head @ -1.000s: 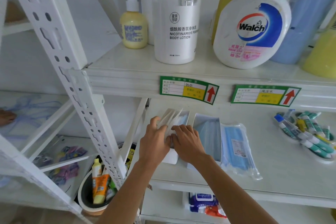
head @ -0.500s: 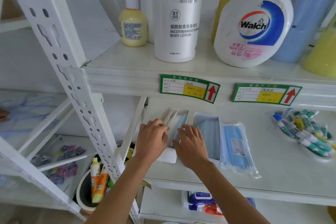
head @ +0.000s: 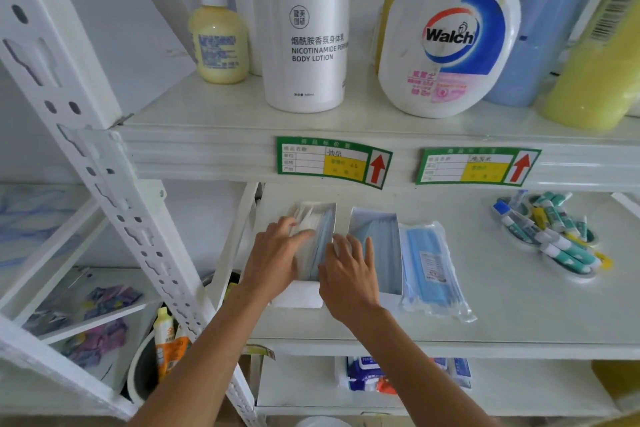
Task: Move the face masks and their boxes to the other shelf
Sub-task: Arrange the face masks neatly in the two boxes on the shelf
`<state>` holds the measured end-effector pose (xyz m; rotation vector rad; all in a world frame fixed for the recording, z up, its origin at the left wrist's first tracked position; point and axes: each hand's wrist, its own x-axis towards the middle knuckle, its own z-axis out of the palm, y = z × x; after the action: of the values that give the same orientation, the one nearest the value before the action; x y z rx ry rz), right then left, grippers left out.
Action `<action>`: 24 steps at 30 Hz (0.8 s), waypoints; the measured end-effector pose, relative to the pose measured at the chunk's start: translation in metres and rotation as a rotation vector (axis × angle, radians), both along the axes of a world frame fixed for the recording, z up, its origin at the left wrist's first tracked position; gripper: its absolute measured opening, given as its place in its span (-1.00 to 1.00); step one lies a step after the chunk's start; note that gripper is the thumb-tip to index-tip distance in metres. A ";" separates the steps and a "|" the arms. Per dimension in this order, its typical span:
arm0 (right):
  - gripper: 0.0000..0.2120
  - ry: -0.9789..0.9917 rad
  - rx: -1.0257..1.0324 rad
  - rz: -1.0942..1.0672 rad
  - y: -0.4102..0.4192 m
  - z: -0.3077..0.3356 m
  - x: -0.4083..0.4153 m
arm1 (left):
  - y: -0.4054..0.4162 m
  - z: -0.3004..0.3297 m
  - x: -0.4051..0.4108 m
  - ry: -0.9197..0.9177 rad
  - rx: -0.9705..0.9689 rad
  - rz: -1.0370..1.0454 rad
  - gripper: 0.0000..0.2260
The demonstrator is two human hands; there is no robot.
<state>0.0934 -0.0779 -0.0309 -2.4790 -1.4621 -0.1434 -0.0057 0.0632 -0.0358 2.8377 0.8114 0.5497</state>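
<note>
On the middle shelf [head: 485, 315] stand two open white boxes side by side. The left box [head: 298, 295] holds white and blue face masks [head: 325, 241]. My left hand [head: 273, 258] presses flat on those masks with fairly straight fingers. Beside it, my right hand [head: 349, 274] rests with spread fingers across the wall between the two boxes. The right box [head: 372, 213] is filled with blue masks [head: 381, 243]. A sealed plastic pack of blue masks [head: 431, 263] lies right of it, touching its side.
Lotion and detergent bottles [head: 446, 35] stand on the shelf above. A pile of toothbrush packs [head: 550, 236] lies at the right. A slanted white upright [head: 114, 184] separates the neighbouring rack with purple packets [head: 107, 298]. Wipes [head: 367, 374] sit on the shelf below.
The masks that stuck up out of the left box now lie flat inside it. My left hand has moved from gripping them to pressing them down. The right hand has shifted slightly right.
</note>
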 end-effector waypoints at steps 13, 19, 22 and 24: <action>-0.57 0.012 0.034 0.062 -0.004 -0.008 0.014 | 0.002 -0.004 -0.031 0.039 -0.111 -0.009 -0.56; -0.53 0.034 0.099 0.078 0.000 -0.010 0.011 | 0.002 0.000 -0.036 0.000 -0.113 0.067 -0.58; -0.63 0.071 0.122 0.063 0.004 -0.009 0.011 | -0.002 0.003 -0.034 0.029 -0.112 0.062 -0.63; -0.76 0.080 0.138 0.061 0.007 -0.009 0.012 | -0.006 0.004 -0.031 0.102 -0.092 0.019 -0.60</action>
<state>0.1056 -0.0709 -0.0397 -2.3019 -1.4423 -0.1273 -0.0371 0.0576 -0.0319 2.7951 0.8585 0.3631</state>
